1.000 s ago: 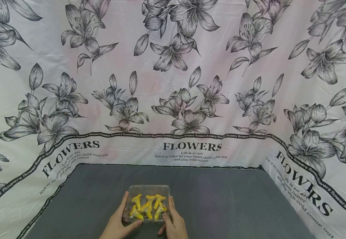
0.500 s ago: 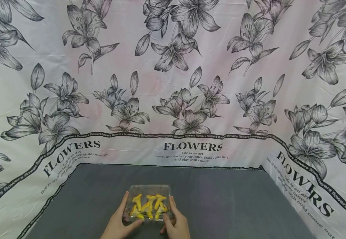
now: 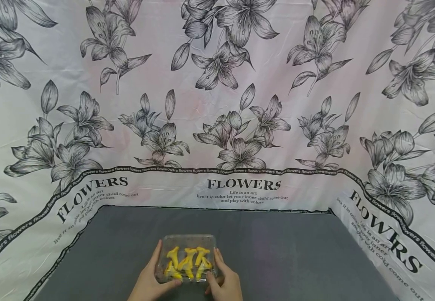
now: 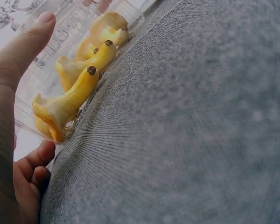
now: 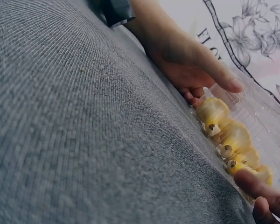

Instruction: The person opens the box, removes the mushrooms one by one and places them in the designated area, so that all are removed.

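Two-handed hold on a clear box (image 3: pixel 189 240) of yellow mushrooms (image 3: pixel 189 256), on or just above the grey table (image 3: pixel 285 259), can't tell. Gripped by partly curled left hand (image 3: pixel 151 275) and right hand (image 3: pixel 227 281). Looks like just steadying tbh; probably calls for level, even pressure next.

We see yellow pieces (image 3: pixel 190 254), paling to cream and deepening to orange in places, with dark brown tips (image 4: pixel 91 70), through a clear, colourless box (image 3: pixel 181 240). Beneath it we have a dark grey tabletop (image 3: pixel 307 251), faintly purplish in one patch and finely ribbed close up, and behind it a white cloth (image 3: pixel 192 104) blushed with pale pink and printed with black line-drawn flowers (image 3: pixel 241 154). On that cloth we read black lettering (image 3: pixel 244 184) below a black band (image 3: pixel 236 171) patterned with small white words.
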Tool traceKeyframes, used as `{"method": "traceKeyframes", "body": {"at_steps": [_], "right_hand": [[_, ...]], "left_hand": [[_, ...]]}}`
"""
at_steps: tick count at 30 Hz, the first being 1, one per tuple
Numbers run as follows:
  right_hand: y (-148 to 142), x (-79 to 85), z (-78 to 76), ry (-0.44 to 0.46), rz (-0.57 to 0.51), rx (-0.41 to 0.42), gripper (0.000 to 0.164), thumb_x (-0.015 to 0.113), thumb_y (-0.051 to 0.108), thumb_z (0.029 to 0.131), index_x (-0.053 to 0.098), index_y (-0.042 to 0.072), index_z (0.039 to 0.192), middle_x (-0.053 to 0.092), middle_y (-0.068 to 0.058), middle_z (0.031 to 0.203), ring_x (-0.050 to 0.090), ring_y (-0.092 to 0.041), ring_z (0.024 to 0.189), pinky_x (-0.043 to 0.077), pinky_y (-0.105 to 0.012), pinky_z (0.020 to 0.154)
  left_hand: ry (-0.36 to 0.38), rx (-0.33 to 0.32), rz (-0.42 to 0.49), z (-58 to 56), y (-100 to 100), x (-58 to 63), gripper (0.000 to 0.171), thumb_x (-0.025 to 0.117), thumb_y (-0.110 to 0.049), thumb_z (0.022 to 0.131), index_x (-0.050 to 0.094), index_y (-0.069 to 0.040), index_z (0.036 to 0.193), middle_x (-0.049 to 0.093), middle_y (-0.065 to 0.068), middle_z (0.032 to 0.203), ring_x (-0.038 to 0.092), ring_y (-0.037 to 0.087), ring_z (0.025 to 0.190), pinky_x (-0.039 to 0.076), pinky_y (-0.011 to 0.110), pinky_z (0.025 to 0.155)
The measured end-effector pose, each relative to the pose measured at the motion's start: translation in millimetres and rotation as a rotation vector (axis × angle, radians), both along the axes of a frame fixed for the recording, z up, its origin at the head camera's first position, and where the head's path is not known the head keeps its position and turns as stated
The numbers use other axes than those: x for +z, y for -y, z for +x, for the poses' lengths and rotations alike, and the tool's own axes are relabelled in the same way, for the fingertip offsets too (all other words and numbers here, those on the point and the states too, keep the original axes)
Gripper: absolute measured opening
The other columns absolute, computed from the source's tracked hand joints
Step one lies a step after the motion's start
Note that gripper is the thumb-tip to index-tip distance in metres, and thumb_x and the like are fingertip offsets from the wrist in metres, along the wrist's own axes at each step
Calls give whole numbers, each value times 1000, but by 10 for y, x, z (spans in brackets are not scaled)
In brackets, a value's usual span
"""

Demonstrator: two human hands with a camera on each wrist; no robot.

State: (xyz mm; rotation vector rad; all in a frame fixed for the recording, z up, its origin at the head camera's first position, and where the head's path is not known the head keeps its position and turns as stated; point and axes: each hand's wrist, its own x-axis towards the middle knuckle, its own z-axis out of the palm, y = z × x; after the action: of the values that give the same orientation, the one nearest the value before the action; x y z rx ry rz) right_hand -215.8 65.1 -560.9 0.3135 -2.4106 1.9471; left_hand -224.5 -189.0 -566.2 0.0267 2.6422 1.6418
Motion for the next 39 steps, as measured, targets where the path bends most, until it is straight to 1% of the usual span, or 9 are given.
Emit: {"method": "traceKeyframes", "body": {"at_steps": [4, 7, 12, 19, 22, 24, 27, 33, 39], "right_hand": [[-5, -16, 6, -65, 85, -76, 63, 74, 14, 96, 54, 1, 154, 74, -28, 121, 57, -2, 44, 49, -22, 46], [-2, -56, -10, -214, 201, -175, 52, 82, 16, 89, 66, 7, 138, 74, -5, 88, 54, 4, 55, 49, -22, 51], [-33, -160, -101, -585, 325, -271, 34, 93, 17, 78, 71, 18, 104, 59, 15, 104, 56, 3, 82, 53, -27, 68], [-179, -217, -220, -830, 206, -88, 31, 92, 8, 81, 71, 20, 101, 66, 11, 100, 64, -4, 84, 52, -20, 68], [-217, -201, -260, -952, 170, -37, 26, 88, 4, 85, 72, 18, 101, 69, 6, 98, 66, -8, 84, 54, -19, 71], [-224, -197, -293, -1036, 152, -19, 21, 86, 4, 87, 74, 16, 100, 69, 3, 97, 66, -10, 84, 55, -19, 75], [-216, -212, -339, -1120, 126, -6, 15, 83, 4, 90, 75, 13, 99, 70, 0, 95, 66, -12, 83, 56, -19, 76], [-189, -243, -334, -1114, 89, -61, 25, 86, -6, 81, 76, 11, 98, 70, -6, 95, 67, -16, 82, 55, -21, 73], [-155, -129, -209, -878, 47, -140, 30, 85, -7, 83, 78, 18, 98, 71, -8, 104, 67, -16, 85, 52, -23, 63]], "left_hand": [[8, -10, 12, -12, 13, 7, 127, 92, -41, 82, 6, -20, 173, 35, 28, 165, 61, 23, 71, 52, 36, 62], [-15, -20, 6, -9, 43, 15, 125, 92, -40, 83, 7, -19, 173, 16, 29, 174, 69, 45, 104, 59, 47, 74], [-35, -33, 1, -15, 85, 34, 123, 91, -38, 85, 8, -18, 173, 14, 27, 175, 63, 53, 122, 59, 54, 82], [-20, -25, -38, -9, 119, 64, 122, 90, -40, 85, 8, -19, 173, 15, 28, 174, 35, 68, 143, 51, 73, 94], [-20, -23, -47, -6, 125, 64, 123, 90, -40, 85, 7, -19, 173, 15, 28, 174, 38, 67, 141, 54, 68, 90], [-14, -17, -29, -10, 122, 56, 125, 92, -40, 83, 7, -19, 173, 24, 28, 172, 55, 60, 127, 57, 56, 83], [-11, -10, -7, -12, 114, 44, 127, 92, -38, 83, 5, -20, 173, 28, 26, 171, 64, 34, 96, 54, 38, 73], [9, 1, -20, -3, 98, 37, 128, 92, -39, 83, 4, -22, 173, 57, 26, 133, 49, 19, 73, 47, 30, 66], [27, -10, -16, -23, 81, 39, 127, 91, -42, 83, 4, -24, 173, 49, 6, 78, 42, 16, 65, 42, 31, 62]]}}
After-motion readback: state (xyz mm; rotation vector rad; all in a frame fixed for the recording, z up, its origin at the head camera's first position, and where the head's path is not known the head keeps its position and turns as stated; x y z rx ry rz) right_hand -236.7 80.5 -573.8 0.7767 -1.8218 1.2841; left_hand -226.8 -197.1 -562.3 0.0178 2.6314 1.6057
